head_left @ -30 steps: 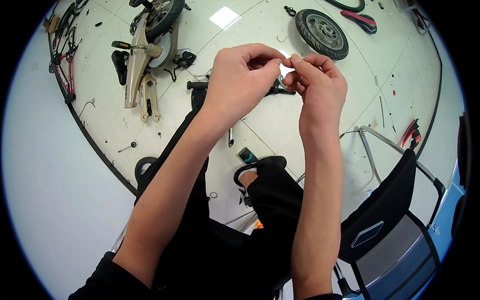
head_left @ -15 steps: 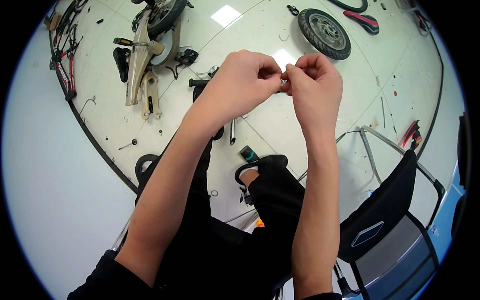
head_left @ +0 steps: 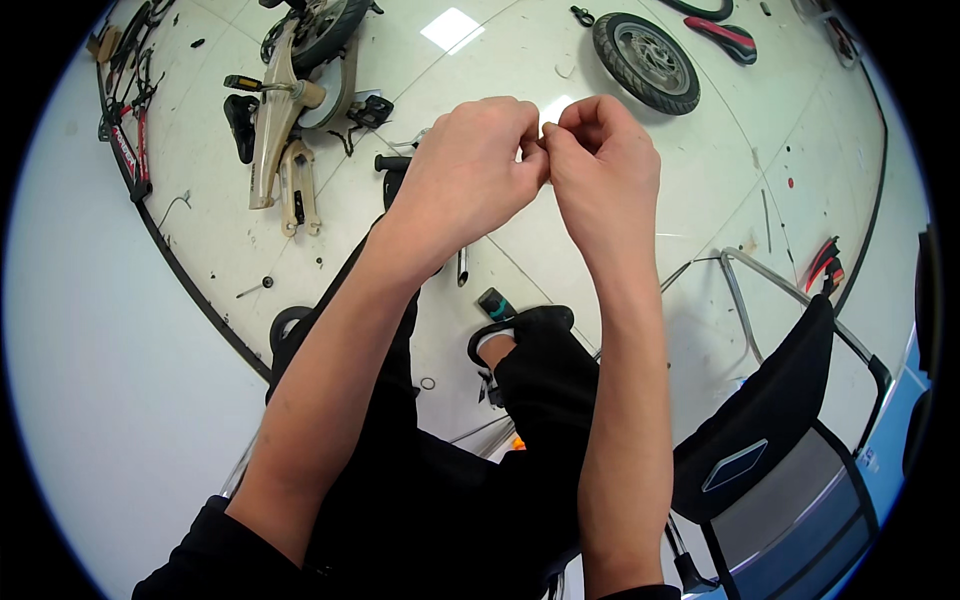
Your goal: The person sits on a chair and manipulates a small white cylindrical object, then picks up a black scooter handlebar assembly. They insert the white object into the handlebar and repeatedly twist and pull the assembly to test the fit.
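My left hand (head_left: 482,158) and my right hand (head_left: 606,180) are held up together in front of me, fingertips meeting. Both are closed in a pinch. Whatever sits between the fingertips is tiny and mostly covered by the fingers, so I cannot make out its kind. Below my left wrist, a black handlebar grip (head_left: 391,163) and a short metal tube (head_left: 463,267) show on the floor. A dark cylinder with a teal band (head_left: 496,305) lies by my foot.
A beige bike frame (head_left: 275,135) lies at the far left, a wheel with a black tyre (head_left: 646,62) at the far right. Beyond it is a red and black saddle (head_left: 722,38). A chair (head_left: 790,500) holding a phone (head_left: 735,466) stands on my right. A red and black frame (head_left: 128,150) leans at left.
Both hands have shifted slightly to the left, the right one more, and their fingertips have come closer together. The pinch in each hand stays closed.
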The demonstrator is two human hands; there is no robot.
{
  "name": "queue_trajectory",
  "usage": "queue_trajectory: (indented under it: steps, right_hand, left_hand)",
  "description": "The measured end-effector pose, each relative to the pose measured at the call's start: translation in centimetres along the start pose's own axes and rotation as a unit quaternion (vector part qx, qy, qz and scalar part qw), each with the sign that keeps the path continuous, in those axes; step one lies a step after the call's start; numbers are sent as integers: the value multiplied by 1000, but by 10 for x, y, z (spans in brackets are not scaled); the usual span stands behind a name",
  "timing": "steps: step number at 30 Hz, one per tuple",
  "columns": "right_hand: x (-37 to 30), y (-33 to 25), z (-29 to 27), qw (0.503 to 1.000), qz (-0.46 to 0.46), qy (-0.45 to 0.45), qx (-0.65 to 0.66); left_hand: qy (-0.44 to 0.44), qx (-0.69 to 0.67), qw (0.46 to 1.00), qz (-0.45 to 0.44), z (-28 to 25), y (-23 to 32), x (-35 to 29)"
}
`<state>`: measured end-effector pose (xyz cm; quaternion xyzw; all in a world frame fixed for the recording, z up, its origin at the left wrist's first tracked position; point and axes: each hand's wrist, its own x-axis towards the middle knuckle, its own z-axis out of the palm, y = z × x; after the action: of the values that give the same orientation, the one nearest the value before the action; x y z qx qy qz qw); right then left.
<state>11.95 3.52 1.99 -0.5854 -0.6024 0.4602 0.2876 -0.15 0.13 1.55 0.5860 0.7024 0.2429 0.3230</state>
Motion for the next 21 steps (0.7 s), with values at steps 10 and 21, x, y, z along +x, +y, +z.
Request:
queue_trajectory:
  steps: [10, 21]
  right_hand:
    - [4, 1, -1, 994, 32, -12, 99]
    - [13, 8, -34, 620, 149, -121, 761]
  left_hand:
    - [77, -45, 995, -48, 4, 0, 4]
    - [-108, -525, 843, -33, -10, -12, 6]
